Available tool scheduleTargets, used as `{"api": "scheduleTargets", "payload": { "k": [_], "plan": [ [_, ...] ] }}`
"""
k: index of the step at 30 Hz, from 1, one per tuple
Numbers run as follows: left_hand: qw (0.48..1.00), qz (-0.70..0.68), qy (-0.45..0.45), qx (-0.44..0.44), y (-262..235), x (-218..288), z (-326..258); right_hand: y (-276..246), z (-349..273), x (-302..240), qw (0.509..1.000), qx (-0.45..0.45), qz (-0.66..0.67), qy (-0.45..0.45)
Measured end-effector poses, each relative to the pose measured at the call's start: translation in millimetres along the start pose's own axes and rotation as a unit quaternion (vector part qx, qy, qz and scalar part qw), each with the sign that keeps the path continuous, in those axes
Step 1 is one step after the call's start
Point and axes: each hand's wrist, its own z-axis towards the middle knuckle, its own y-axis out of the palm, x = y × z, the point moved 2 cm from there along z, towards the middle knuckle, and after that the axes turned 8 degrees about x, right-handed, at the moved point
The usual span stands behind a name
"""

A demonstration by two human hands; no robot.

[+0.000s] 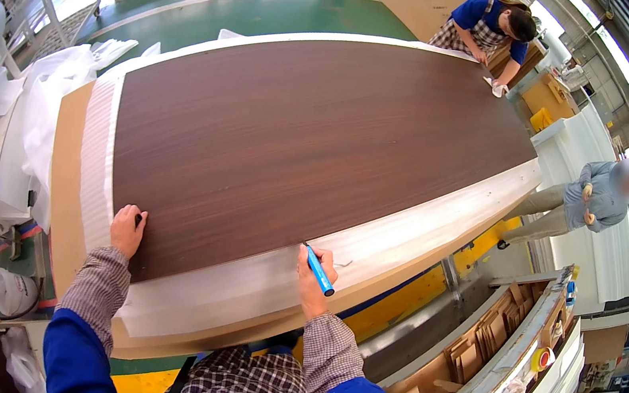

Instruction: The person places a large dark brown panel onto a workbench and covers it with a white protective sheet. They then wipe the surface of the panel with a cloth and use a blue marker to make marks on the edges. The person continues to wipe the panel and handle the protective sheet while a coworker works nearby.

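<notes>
A large dark brown wood-grain panel lies flat on white foam sheeting over cardboard. My right hand grips a blue marker, its dark tip at the panel's near edge. At the near left corner of the panel, my left hand rests with its fingers curled around a small black piece. That piece may be the marker's cap; too little of it shows to tell.
Across the panel a co-worker leans over its far right corner, holding a white cloth. Another person stands at the right. A bin of cardboard pieces is at the lower right. White plastic wrap hangs at the left.
</notes>
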Motion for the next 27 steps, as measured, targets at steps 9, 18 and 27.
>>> {"api": "scheduleTargets", "payload": {
  "k": [9, 18, 27],
  "plan": [
    [0.994, -0.046, 0.077, 0.055, 4.5, -15.5, -5.6, 60.3, -101.9, -28.2, 0.997, -0.066, -0.027, -0.007],
    [0.99, -0.089, 0.085, 0.072, 7.9, -22.5, -5.1, 107.8, -173.7, -43.0, 0.997, -0.068, -0.047, 0.005],
    [0.914, -0.357, -0.185, -0.055, -12.4, -58.0, -20.8, 158.4, -256.2, -61.6, 0.993, -0.082, -0.08, -0.009]
  ]
}}
